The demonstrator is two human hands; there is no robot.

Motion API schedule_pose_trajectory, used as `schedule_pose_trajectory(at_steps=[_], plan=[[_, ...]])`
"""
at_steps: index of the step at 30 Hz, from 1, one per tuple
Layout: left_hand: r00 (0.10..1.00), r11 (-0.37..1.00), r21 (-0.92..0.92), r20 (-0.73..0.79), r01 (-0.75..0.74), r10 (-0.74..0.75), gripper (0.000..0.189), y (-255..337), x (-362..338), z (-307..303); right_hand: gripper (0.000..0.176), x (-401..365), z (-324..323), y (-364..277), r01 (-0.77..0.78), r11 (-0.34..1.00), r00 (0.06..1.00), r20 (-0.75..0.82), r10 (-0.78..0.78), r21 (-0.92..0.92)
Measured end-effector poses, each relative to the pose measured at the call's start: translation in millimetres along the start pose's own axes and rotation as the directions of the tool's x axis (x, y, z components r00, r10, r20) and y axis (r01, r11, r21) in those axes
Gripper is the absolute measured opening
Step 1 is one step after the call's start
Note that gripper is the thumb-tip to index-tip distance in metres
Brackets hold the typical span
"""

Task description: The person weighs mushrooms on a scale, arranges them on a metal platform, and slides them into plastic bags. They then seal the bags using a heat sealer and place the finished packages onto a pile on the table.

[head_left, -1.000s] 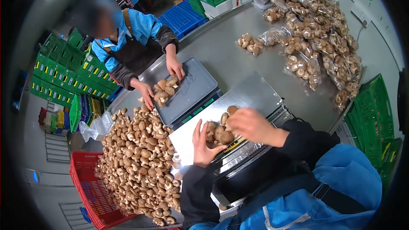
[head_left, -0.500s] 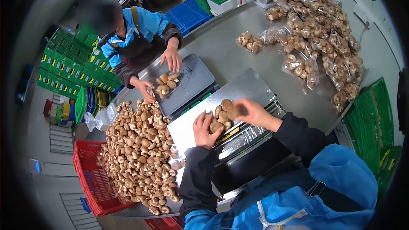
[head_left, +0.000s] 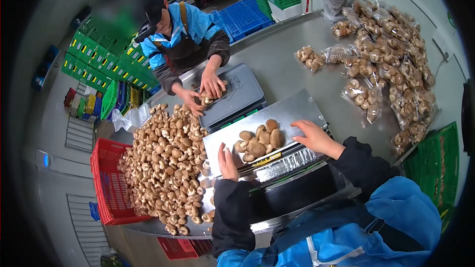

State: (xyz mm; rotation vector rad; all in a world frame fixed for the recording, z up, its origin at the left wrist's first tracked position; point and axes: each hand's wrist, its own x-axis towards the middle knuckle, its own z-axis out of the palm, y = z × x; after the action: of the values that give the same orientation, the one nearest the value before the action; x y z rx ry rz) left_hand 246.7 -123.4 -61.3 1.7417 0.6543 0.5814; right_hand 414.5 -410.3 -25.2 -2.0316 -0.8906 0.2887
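Note:
Several brown mushrooms (head_left: 258,143) lie in a small cluster on a shiny metal plate (head_left: 297,109), at the edge nearest me. My left hand (head_left: 228,162) is just left of the cluster, fingers stretched out, holding nothing. To the right of the cluster, my right hand (head_left: 316,137) hovers apart from it with thumb and fingers spread and nothing in them. Along the near side of the plate runs a packing device with a strip of clear film (head_left: 292,164). A large heap of loose mushrooms (head_left: 166,163) lies left of my left hand.
Across the table a co-worker (head_left: 185,34) handles mushrooms on a grey scale-like lid (head_left: 240,96). Bagged mushrooms (head_left: 381,49) pile up at the right. A red crate (head_left: 111,183) stands at the left edge, green crates (head_left: 440,163) at the right.
Both my hands have moved off the mushrooms and apart, leaving the cluster on the plate. The co-worker's hands have closed in over their mushrooms. The camera view has shifted.

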Motion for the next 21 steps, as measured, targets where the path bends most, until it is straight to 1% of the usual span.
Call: schedule_pose_trajectory(at_steps=[1, 2, 3, 4, 5, 6, 7, 8, 9, 10, 11, 12, 13, 14, 15, 16, 17, 19, 20, 21], plan=[[0.996, 0.993, -0.082, 0.027, 0.083, -0.081, 0.046, -5, -4, -1, 0.046, -1, 4, 4, 0.045, 0.997, 0.999, -0.024, -0.047, -0.062], [0.985, 0.973, -0.162, 0.065, 0.167, -0.158, 0.048, 2, -9, 4, 0.055, 0, 6, 6, -0.027, 1.0, 1.0, 0.01, 0.027, -0.015], [0.967, 0.939, -0.238, 0.113, 0.25, -0.229, 0.05, 6, -14, 8, 0.056, 4, 12, 9, -0.077, 0.993, 0.997, 0.013, 0.076, 0.09], [0.97, 0.968, -0.153, 0.169, 0.2, -0.173, 0.055, -15, -11, 8, 0.058, 11, 22, 12, -0.125, 0.972, 0.992, 0.018, 0.123, 0.197], [0.969, 0.977, -0.076, 0.166, 0.199, -0.185, 0.053, -15, -9, 15, 0.059, 16, 32, 16, -0.171, 0.938, 0.985, 0.029, 0.17, 0.301], [0.972, 0.982, -0.087, 0.184, 0.166, -0.148, 0.053, -19, -8, 21, 0.062, 20, 40, 17, -0.107, 0.944, 0.994, 0.054, 0.095, 0.311], [0.973, 0.986, -0.096, 0.202, 0.133, -0.111, 0.052, -25, -8, 26, 0.063, 19, 42, 21, -0.09, 0.968, 0.996, 0.031, 0.085, 0.236], [0.983, 0.982, -0.187, 0.182, 0.028, 0.007, 0.052, -28, -8, 33, 0.063, 18, 39, 19, -0.077, 0.984, 0.997, 0.01, 0.077, 0.16], [0.961, 0.985, -0.148, 0.275, 0.086, -0.042, 0.055, -14, -10, 26, 0.064, 16, 34, 10, -0.07, 0.994, 0.997, -0.008, 0.071, 0.085], [0.955, 0.991, -0.045, 0.275, 0.13, -0.112, 0.056, 0, -15, 15, 0.064, 10, 24, 4, -0.157, 0.952, 0.987, 0.018, 0.158, 0.262], [0.945, 0.983, 0.056, 0.271, 0.176, -0.185, 0.057, 10, -17, 6, 0.064, 0, 16, 9, -0.163, 0.963, 0.985, -0.021, 0.172, 0.213], [0.98, 0.994, 0.048, 0.167, 0.098, -0.105, 0.06, 6, -22, -4, 0.059, -12, 4, 7, -0.133, 0.969, 0.986, -0.07, 0.15, 0.21], [0.995, 0.994, 0.109, 0.102, -0.017, 0.005, 0.059, 4, -27, -19, 0.053, -26, -9, 4, -0.102, 0.974, 0.985, -0.119, 0.128, 0.203], [0.989, 0.987, 0.16, 0.138, 0.026, -0.048, 0.051, 1, -32, -44, 0.044, -41, -18, 9, -0.137, 0.974, 0.972, -0.166, 0.167, 0.181], [0.994, 0.976, 0.214, 0.086, 0.042, -0.061, 0.038, -2, -39, -61, 0.035, -53, -27, 8, -0.168, 0.972, 0.955, -0.218, 0.202, 0.163], [0.997, 0.949, 0.311, 0.037, 0.057, -0.072, 0.026, -4, -49, -72, 0.021, -66, -34, 5, -0.21, 0.974, 0.928, -0.297, 0.227, 0.089], [0.998, 0.922, 0.385, 0.031, 0.037, -0.052, 0.021, -4, -58, -80, 0.019, -75, -31, 8, -0.189, 0.982, 0.929, -0.327, 0.174, -0.016], [0.997, 0.751, 0.657, 0.014, -0.067, 0.076, 0.021, -15, -75, -73, 0.019, -89, -28, 19, -0.15, 0.959, 0.93, -0.363, 0.055, -0.239], [0.993, 0.649, 0.753, 0.052, -0.11, 0.107, 0.022, -7, -81, -60, 0.022, -89, -20, 22, -0.158, 0.946, 0.913, -0.406, 0.031, -0.283], [0.987, 0.531, 0.834, 0.088, -0.147, 0.135, 0.023, 3, -88, -48, 0.027, -87, -14, 9, -0.233, 0.893, 0.899, -0.436, 0.046, -0.385]])
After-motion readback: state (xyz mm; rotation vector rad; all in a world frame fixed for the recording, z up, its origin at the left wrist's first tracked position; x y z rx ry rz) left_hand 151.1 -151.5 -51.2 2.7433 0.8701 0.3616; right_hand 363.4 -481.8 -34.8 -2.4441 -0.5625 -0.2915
